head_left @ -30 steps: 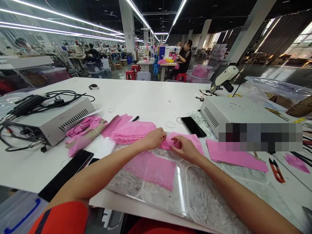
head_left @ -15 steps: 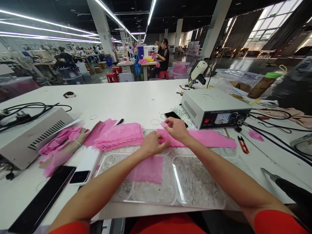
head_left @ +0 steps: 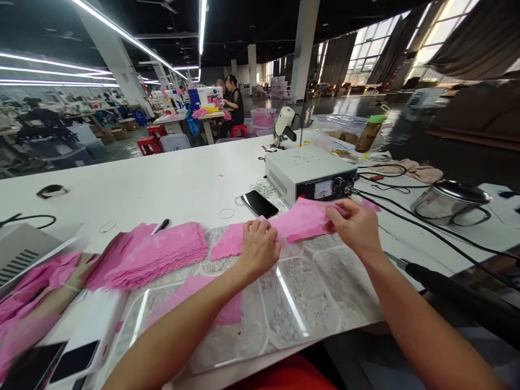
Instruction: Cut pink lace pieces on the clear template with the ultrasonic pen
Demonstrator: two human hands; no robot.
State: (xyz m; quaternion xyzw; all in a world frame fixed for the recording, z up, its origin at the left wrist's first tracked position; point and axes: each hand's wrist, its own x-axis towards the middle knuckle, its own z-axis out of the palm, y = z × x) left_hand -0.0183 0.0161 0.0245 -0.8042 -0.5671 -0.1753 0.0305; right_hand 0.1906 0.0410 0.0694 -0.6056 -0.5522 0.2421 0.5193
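Note:
A pink fabric piece [head_left: 306, 216] stretches between my two hands, its right part lifted off the work surface. My right hand [head_left: 357, 223] pinches its right end between thumb and fingers. My left hand [head_left: 260, 246] has curled fingers closed on the left part of the fabric, low over the clear plastic sheet [head_left: 292, 303]. More pink fabric [head_left: 227, 241] lies just left of those fingers. A neat stack of pink fabric pieces [head_left: 162, 252] stands further left. Partly under my left forearm, a single pink piece [head_left: 231, 303] lies flat on the sheet.
Behind my hands are a black phone [head_left: 259, 204] and a grey control box [head_left: 311, 170] with cables running right. A black-handled tool [head_left: 442, 287] points in from the right, near a glass pot [head_left: 449, 203]. Bundled pink fabric [head_left: 36, 287] lies at left.
My view has swung to the right. My right hand has moved right and raised the fabric's far end, spreading the piece out. My left hand stays low on the fabric.

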